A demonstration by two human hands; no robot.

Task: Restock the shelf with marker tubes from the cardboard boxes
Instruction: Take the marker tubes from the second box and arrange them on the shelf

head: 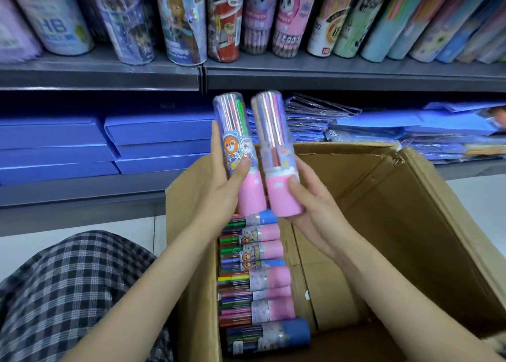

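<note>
up close, left hand (219, 189) and right hand (309, 211) each grip a marker tube (235, 142), labels blurred.

I read "HB" in large letters on the pale pencil tube (59, 19) at ten o'clock on the upper shelf, and a small "HB" on the white tube (325, 39) at one o'clock. Other print is too blurred for me.
</note>
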